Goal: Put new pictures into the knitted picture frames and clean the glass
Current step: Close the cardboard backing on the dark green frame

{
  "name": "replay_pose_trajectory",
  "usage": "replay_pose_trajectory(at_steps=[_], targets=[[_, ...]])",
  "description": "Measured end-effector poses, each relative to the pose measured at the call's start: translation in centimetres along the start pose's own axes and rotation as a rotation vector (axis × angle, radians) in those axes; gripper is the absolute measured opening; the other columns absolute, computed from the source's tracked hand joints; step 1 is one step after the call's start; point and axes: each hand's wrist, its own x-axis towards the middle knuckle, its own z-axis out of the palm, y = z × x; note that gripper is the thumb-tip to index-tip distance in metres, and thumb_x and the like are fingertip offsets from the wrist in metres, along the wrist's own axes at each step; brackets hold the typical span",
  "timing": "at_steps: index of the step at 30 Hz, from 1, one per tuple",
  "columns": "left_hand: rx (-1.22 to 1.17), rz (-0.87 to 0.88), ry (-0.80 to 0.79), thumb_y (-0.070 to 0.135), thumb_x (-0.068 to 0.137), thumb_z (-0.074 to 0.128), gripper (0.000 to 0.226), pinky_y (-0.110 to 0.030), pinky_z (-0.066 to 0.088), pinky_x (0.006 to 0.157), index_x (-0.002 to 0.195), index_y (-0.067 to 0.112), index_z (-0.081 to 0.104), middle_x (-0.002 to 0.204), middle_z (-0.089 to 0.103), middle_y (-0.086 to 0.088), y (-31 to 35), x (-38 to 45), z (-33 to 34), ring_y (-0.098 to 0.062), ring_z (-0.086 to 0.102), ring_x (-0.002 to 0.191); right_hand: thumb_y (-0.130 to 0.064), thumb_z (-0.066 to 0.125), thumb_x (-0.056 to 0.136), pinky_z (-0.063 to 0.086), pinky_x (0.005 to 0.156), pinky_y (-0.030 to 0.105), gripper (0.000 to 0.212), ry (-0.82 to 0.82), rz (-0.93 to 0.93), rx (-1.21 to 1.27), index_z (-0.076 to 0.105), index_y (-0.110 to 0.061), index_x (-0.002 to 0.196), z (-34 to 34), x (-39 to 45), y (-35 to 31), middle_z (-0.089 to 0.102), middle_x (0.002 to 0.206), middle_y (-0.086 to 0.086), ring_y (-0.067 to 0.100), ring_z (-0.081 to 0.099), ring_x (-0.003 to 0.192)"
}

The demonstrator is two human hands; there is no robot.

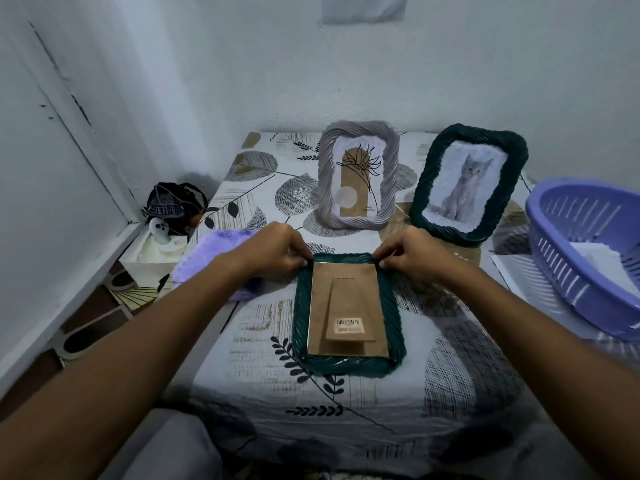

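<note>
A dark green knitted frame (300, 317) lies face down in the middle of the table, its brown cardboard back (348, 306) with a barcode sticker facing up. My left hand (277, 252) pinches its far left corner and my right hand (412, 256) pinches its far right corner. Behind it a grey knitted frame (356, 174) stands upright with a plant drawing inside. To its right a second dark green frame (467, 181) stands upright with a cat picture. A purple cloth (214, 251) lies left of the flat frame, partly under my left forearm.
A purple plastic basket (585, 251) with white papers stands at the right edge, on a white sheet (519, 282). A leaf-patterned tablecloth (450, 375) covers the table. On the floor at left sit a dark patterned bag (173, 202) and a white box (156, 251). Walls close the back and left.
</note>
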Motion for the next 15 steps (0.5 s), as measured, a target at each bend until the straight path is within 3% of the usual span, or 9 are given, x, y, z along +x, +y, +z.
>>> replay_pose_trajectory(at_steps=[3, 7, 15], targets=[[-0.027, -0.016, -0.026, 0.011, 0.076, 0.078, 0.019, -0.019, 0.048, 0.073, 0.094, 0.017, 0.078, 0.086, 0.075, 0.001, -0.19, 0.42, -0.08, -0.005, 0.065, 0.075, -0.006, 0.072, 0.082, 0.05, 0.078, 0.022, 0.021, -0.012, 0.002, -0.006, 0.075, -0.014, 0.101, -0.23, 0.41, -0.27, 0.071, 0.093, -0.003, 0.005, 0.062, 0.082], [-0.037, -0.005, -0.06, 0.012, 0.075, 0.079, 0.019, -0.006, 0.041, 0.066, 0.093, 0.018, 0.078, 0.085, 0.075, 0.003, -0.13, 0.57, -0.35, 0.001, 0.061, 0.071, -0.006, 0.073, 0.081, 0.048, 0.072, 0.016, 0.021, -0.015, -0.007, 0.004, 0.075, -0.013, 0.1, -0.38, 0.51, -0.13, 0.072, 0.092, -0.001, 0.004, 0.062, 0.081], [-0.028, 0.022, -0.079, 0.014, 0.075, 0.08, 0.017, -0.002, 0.036, 0.063, 0.091, 0.019, 0.078, 0.084, 0.075, 0.005, -0.18, 0.91, -0.48, 0.004, 0.058, 0.067, -0.01, 0.074, 0.08, 0.04, 0.059, 0.009, 0.018, -0.003, -0.006, 0.019, 0.076, -0.018, 0.097, -0.08, 0.71, 0.7, 0.073, 0.086, -0.006, -0.006, 0.059, 0.069]])
